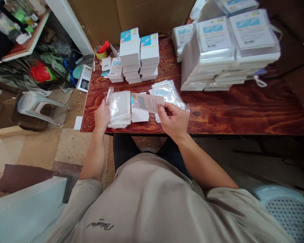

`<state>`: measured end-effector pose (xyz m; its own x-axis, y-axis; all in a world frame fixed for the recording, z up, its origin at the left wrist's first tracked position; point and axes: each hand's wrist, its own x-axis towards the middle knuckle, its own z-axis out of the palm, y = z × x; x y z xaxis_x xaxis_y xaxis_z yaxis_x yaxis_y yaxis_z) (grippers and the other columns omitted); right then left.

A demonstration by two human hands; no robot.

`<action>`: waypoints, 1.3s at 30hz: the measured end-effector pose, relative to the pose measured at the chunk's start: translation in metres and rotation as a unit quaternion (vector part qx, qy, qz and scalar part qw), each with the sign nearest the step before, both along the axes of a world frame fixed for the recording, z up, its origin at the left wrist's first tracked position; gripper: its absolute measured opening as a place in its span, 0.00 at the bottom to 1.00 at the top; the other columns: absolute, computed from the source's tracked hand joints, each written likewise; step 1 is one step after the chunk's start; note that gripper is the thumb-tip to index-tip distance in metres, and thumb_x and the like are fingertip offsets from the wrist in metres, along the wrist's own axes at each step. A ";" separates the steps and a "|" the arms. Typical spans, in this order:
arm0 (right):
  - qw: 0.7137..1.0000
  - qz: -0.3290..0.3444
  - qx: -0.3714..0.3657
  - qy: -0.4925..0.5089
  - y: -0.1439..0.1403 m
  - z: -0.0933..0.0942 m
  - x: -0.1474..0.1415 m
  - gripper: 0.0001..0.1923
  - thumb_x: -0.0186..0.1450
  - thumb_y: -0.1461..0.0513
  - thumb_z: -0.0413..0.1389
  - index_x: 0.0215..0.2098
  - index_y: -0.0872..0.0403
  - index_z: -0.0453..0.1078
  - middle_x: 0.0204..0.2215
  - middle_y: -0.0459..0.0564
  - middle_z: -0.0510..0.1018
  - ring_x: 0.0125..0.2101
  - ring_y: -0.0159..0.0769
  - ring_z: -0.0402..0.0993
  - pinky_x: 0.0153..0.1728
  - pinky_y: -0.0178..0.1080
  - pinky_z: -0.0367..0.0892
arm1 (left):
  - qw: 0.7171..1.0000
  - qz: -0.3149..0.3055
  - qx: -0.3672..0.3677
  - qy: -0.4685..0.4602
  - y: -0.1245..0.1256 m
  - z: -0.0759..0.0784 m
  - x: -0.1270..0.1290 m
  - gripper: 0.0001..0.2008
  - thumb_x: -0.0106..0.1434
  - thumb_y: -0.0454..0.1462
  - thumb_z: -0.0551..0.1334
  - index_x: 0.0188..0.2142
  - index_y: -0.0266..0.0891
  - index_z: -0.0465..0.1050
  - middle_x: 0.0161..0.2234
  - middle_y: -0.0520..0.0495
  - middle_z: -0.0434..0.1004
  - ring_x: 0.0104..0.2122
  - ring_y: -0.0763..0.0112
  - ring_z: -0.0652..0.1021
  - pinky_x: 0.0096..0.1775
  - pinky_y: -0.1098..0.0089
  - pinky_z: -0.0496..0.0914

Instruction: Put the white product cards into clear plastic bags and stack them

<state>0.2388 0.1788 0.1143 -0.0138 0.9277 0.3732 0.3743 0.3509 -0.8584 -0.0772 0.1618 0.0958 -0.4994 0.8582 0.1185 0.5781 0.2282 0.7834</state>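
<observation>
White rectangular printed card with a blue picture panel (147, 102) is in the right hand (176, 118), which pinches its right end between thumb and curled fingers, while the card's other end points toward the left hand (102, 116) and lies over a low stack of blue-and-white cardboard cards (140, 115). The near edge of the reddish-brown wooden table (233, 113) runs beneath both wrists, and its left edge passes just left of the left hand, so there is little tabletop on that side. To the right of the right hand, the wood shows in a long stretch. Room is tighter between the hands: a stack of clear, pale-rimmed plastic sleeves (121, 106) stands against the left hand, the cards come next, and a loose pile of glossy clear-wrapped packs (167, 90) lies just beyond and partly behind the right hand. Farther forward of both hands rise two tall white stacks topped with blue-and-white cards (130, 54). The left forearm reaches almost straight ahead, its hand raised on edge with fingers at the stack's lifted film; whether they grip it, I cannot tell. The right forearm slants inward, knuckles up.
</observation>
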 end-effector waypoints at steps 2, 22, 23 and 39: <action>0.993 0.000 -0.070 0.099 0.000 -0.002 0.003 0.16 0.69 0.50 0.59 0.37 0.53 0.80 0.28 0.48 0.82 0.28 0.37 0.76 0.32 0.40 0.72 | 0.998 0.003 0.052 0.034 -0.001 0.001 0.001 0.19 0.69 0.44 0.61 0.56 0.38 0.77 0.59 0.34 0.76 0.64 0.50 0.69 0.67 0.52 0.56; 0.939 -0.037 -0.176 0.294 -0.022 -0.019 -0.031 0.16 0.61 0.49 0.65 0.33 0.54 0.79 0.29 0.48 0.82 0.30 0.37 0.77 0.34 0.40 0.78 | 0.860 0.062 0.165 -0.479 -0.009 0.007 0.117 0.17 0.62 0.48 0.70 0.42 0.41 0.73 0.43 0.44 0.84 0.43 0.63 0.84 0.43 0.64 0.79; 0.938 -0.038 -0.171 0.300 -0.025 -0.019 -0.033 0.16 0.62 0.48 0.64 0.34 0.54 0.79 0.30 0.48 0.82 0.31 0.37 0.78 0.36 0.40 0.78 | 0.862 0.061 0.159 -0.477 -0.010 0.006 0.119 0.18 0.61 0.49 0.71 0.42 0.41 0.73 0.43 0.44 0.84 0.42 0.63 0.84 0.42 0.64 0.79; 0.974 0.022 -0.130 0.184 -0.028 -0.026 -0.037 0.22 0.55 0.47 0.71 0.28 0.53 0.69 0.23 0.43 0.74 0.25 0.29 0.67 0.28 0.35 0.65 | 0.879 -0.064 0.078 -0.466 -0.044 0.014 0.149 0.22 0.56 0.51 0.75 0.41 0.38 0.79 0.39 0.43 0.85 0.35 0.64 0.84 0.37 0.65 0.80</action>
